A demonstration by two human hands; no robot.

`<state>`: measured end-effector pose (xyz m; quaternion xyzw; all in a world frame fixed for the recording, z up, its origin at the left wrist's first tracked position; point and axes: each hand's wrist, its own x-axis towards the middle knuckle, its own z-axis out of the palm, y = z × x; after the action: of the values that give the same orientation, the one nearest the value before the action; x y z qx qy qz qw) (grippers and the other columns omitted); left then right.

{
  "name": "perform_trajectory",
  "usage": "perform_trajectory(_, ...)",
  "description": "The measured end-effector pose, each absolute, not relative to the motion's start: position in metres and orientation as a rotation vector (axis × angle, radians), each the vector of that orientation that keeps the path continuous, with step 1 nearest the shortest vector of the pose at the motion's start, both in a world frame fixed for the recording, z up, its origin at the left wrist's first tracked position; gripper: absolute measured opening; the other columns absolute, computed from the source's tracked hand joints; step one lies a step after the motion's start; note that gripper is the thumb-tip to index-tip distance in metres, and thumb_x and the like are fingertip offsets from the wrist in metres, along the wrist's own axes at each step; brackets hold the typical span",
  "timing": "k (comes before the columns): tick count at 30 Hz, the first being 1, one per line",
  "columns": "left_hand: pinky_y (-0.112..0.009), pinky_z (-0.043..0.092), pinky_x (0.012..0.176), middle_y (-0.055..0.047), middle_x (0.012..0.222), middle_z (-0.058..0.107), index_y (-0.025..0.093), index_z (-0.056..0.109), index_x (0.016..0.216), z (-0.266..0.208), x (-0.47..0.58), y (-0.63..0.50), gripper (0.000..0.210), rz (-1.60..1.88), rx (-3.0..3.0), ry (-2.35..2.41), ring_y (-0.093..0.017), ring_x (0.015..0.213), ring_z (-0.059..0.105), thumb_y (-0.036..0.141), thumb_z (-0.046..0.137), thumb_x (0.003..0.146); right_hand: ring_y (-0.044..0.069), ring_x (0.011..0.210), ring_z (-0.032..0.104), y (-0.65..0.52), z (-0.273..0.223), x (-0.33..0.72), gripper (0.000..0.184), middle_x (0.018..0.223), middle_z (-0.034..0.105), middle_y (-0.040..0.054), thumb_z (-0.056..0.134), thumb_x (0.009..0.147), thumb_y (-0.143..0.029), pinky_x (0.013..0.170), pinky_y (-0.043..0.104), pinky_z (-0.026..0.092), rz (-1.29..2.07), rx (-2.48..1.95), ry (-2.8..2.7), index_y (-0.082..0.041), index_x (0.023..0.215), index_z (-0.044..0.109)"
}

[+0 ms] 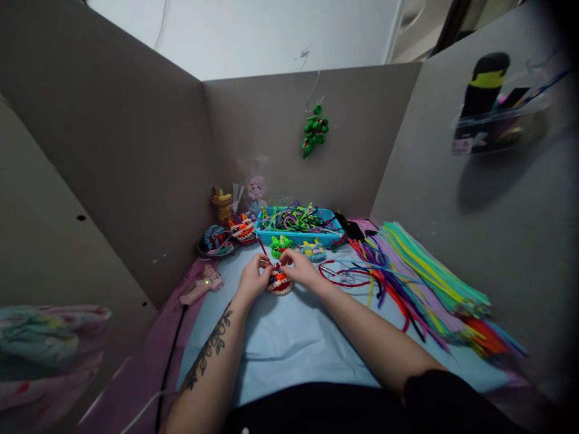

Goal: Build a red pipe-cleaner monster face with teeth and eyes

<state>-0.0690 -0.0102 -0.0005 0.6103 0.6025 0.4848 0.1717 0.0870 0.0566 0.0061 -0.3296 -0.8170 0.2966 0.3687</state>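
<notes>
Cardboard screen point(113, 150): grey panels on three sides, filling the upper half of the frame.

Light blue mat point(289, 343): spread across the lower centre, under both forearms.

Pipe cleaners, loose stock point(434, 283): long fan of many colours along the right of the frame, green and yellow at the outer edge, purple, red and orange toward the centre.

Blue tray point(296, 226): centre of the frame, against the back panel, holding tangled pipe cleaner offcuts.

Green beaded hanging point(314, 131): suspended on the back panel, upper centre.

Left hand point(254, 276): centre of the frame, fingers drawn together in a pinch on the red pipe cleaner point(265, 250), which rises up and to the left from the work piece.

Right hand point(298, 266): just right of the left hand, fingers curled narrow and touching the top of the same piece; whether it grips the piece or the strand cannot be told.

Red and orange figure point(279, 283): small pipe-cleaner piece resting on the mat, centre of the frame, between and just below the two hands.

Finished figures: green one point(280, 244) and pale blue one point(314, 250) just behind the hands, in front of the tray; orange and white one point(243, 230) to the left of the tray.

Pink glue gun point(201, 288): left of the hands, at the mat's edge, with a dark cord running toward the lower frame.
</notes>
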Motion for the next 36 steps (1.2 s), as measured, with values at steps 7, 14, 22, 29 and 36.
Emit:
perform_trajectory(7, -0.028, 0.043, 0.068, -0.001, 0.076, 0.069, 0.021, 0.052, 0.088, -0.003, -0.069, -0.010, 0.015, 1.366, 1.756, 1.673, -0.018, 0.073, 0.065, 0.018, 0.053, 0.073, 0.015, 0.072, 0.058, 0.058, 0.002, 0.079, 0.023, 0.074, 0.063, 0.0002, 0.051, 0.060, -0.002, 0.067, 0.026, 0.044, 0.747, -0.818, -2.139, -0.017, 0.077, 0.058)
perform_trajectory(14, -0.029, 0.045, 0.071, -0.001, 0.077, 0.067, 0.021, 0.051, 0.088, -0.002, -0.069, -0.010, 0.015, 1.367, 1.803, 1.650, -0.017, 0.074, 0.064, 0.016, 0.051, 0.074, 0.016, 0.077, 0.062, 0.059, 0.005, 0.083, 0.029, 0.081, 0.066, 0.0024, 0.049, 0.064, -0.001, 0.073, 0.029, 0.047, 0.821, -0.844, -2.103, -0.017, 0.085, 0.061)
perform_trajectory(22, -0.029, 0.045, 0.074, -0.001, 0.080, 0.066, 0.020, 0.051, 0.085, -0.002, -0.069, -0.012, 0.012, 1.360, 1.957, 1.696, -0.016, 0.079, 0.063, 0.015, 0.050, 0.075, 0.016, 0.073, 0.062, 0.063, 0.007, 0.094, 0.024, 0.075, 0.066, 0.0012, 0.051, 0.065, -0.002, 0.070, 0.027, 0.047, 0.794, -0.850, -2.066, -0.017, 0.082, 0.059)
perform_trajectory(29, -0.030, 0.046, 0.075, -0.001, 0.080, 0.066, 0.021, 0.051, 0.084, -0.003, -0.069, -0.013, 0.010, 1.301, 2.027, 1.720, -0.017, 0.078, 0.062, 0.015, 0.051, 0.075, 0.016, 0.075, 0.061, 0.062, -0.001, 0.089, 0.025, 0.077, 0.066, 0.0011, 0.053, 0.063, -0.004, 0.071, 0.026, 0.045, 0.727, -0.797, -2.130, -0.017, 0.082, 0.060)
perform_trajectory(36, -0.030, 0.046, 0.074, -0.002, 0.081, 0.066, 0.020, 0.052, 0.085, -0.001, -0.069, -0.013, 0.012, 1.274, 2.029, 1.754, -0.017, 0.079, 0.062, 0.014, 0.051, 0.075, 0.016, 0.075, 0.061, 0.063, 0.001, 0.085, 0.026, 0.077, 0.065, 0.0009, 0.054, 0.061, -0.004, 0.070, 0.026, 0.046, 0.799, -0.789, -2.117, -0.017, 0.083, 0.059)
